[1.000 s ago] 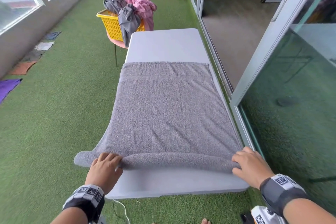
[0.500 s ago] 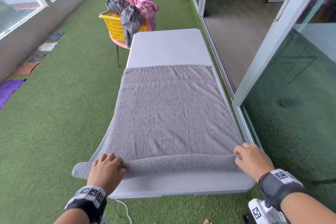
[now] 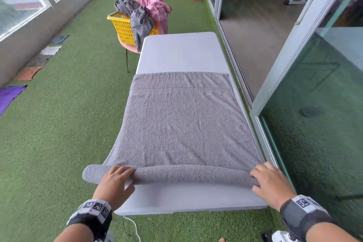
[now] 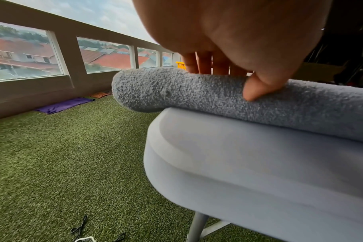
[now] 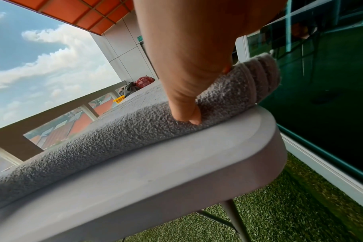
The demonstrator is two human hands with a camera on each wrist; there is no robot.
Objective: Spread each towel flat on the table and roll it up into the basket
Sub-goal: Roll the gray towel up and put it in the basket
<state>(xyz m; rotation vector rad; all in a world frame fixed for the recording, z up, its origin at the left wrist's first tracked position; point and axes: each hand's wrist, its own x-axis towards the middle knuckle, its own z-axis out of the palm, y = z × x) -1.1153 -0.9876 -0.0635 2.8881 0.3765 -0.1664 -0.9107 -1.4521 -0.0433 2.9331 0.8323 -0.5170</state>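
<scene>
Grey terry cloth fills both hands: the left hand (image 3: 115, 183) curls over the rolled near end of the grey towel (image 3: 182, 124), thumb pressed into its front, and the right hand (image 3: 272, 182) grips the roll's other end the same way. Beyond the roll, the towel lies flat along the white folding table (image 3: 180, 53), its left end overhanging the edge. Farther off, the yellow basket (image 3: 122, 27) holds crumpled grey and pink towels (image 3: 155, 6).

Right hand (image 5: 193, 54) on rolled grey towel (image 5: 118, 132) atop white table (image 5: 176, 176).
</scene>
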